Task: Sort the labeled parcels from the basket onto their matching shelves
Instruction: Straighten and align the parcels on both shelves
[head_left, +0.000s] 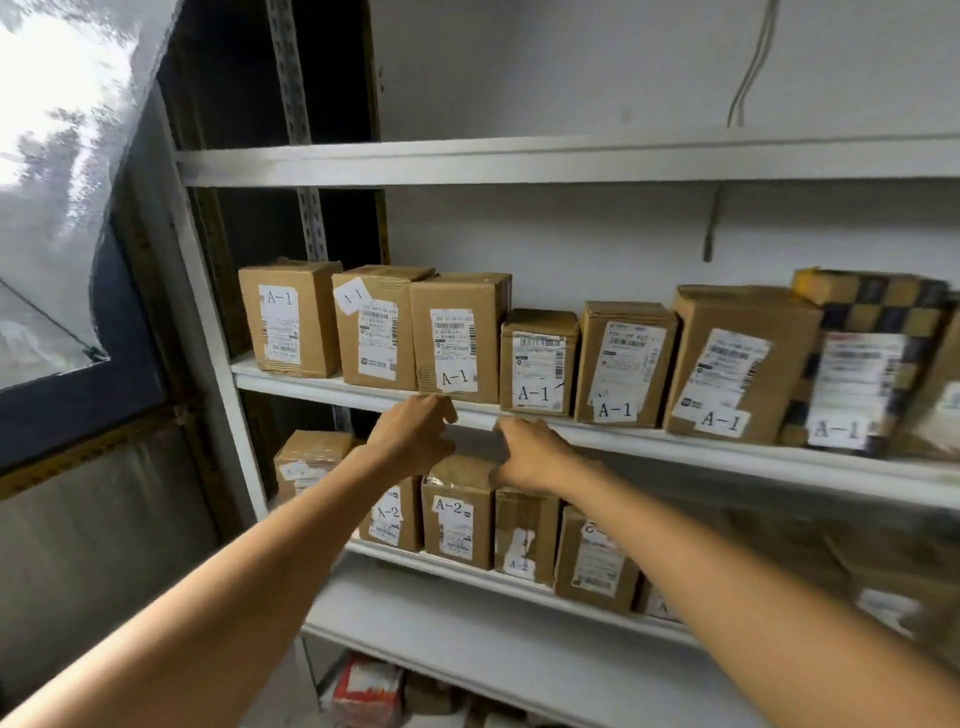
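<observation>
Two white metal shelves hold brown cardboard parcels. The upper shelf (597, 439) carries a row labelled A-1, among them one A-1 parcel (457, 338) just above my hands. The lower shelf (467, 569) carries parcels labelled A-2. My left hand (415, 434) hovers in the gap between the shelves, above an upright A-2 parcel (457, 519), with its fingers loosely curled and holding nothing. My right hand (535, 454) is beside it, its thumb side touching the top right of that parcel, fingers loosely bent. The basket is out of view.
A checkered yellow and black parcel (862, 358) stands at the right end of the A-1 row. The top shelf (519, 161) shows nothing on it. A lower board (467, 639) juts out below, with a red and white package (369, 691) under it. A window (52, 208) is at the left.
</observation>
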